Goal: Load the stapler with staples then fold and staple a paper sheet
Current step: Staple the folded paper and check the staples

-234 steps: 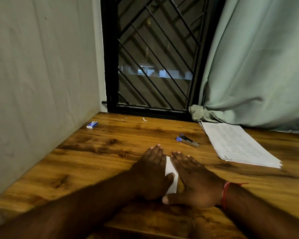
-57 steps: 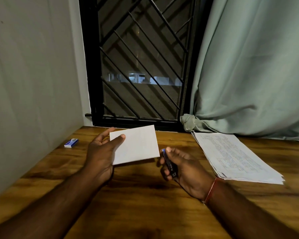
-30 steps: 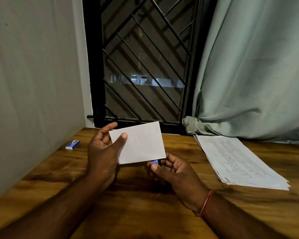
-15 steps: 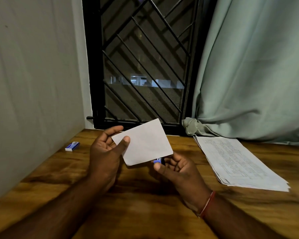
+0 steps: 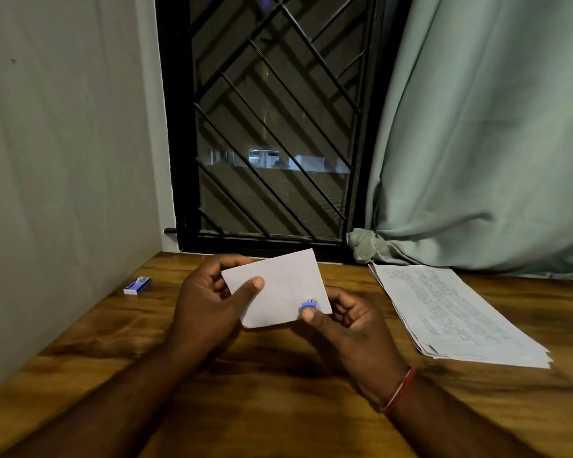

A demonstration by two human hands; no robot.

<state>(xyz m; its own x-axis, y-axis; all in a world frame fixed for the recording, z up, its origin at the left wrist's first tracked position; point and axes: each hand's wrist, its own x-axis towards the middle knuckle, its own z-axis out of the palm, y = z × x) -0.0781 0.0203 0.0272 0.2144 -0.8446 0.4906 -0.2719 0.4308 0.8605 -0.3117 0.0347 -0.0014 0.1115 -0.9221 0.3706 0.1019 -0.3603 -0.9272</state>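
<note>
A folded white paper sheet (image 5: 280, 287) is held above the wooden table (image 5: 278, 408), tilted with its right side lower. My left hand (image 5: 209, 302) pinches its left part, thumb on the front and fingers behind. My right hand (image 5: 346, 328) grips a small stapler (image 5: 309, 305), of which only the blue tip shows, sitting over the sheet's lower right corner. The rest of the stapler is hidden in that hand. A small blue and white staple box (image 5: 137, 285) lies on the table at the left, near the wall.
A stack of printed sheets (image 5: 450, 312) lies on the table at the right. A barred window (image 5: 265, 127) stands straight ahead, a grey wall (image 5: 63, 160) on the left and a green curtain (image 5: 483, 133) on the right, its hem touching the table.
The sheet has tilted clockwise and come lower. My right hand has brought the stapler's blue tip from below the sheet's edge onto its lower right corner. My left hand kept its hold.
</note>
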